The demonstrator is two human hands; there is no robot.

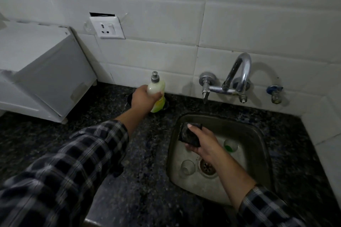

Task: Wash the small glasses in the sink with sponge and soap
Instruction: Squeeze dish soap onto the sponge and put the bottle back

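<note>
The left grip (142, 98) curls round the near-upright soap bottle (156, 86) at frame centre. The sponge (185, 134), pinched in the right grip (203, 143), lies to its lower right, over the sink (255, 134) holding two small glasses (187, 168).

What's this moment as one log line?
left hand: grips soap bottle | right hand: holds sponge | glasses: two in sink

soap bottle (157, 91) yellow-green, grey cap | sponge (190, 134) black | sleeve (77, 162) dark plaid | countertop (144, 180) black speckled
</note>
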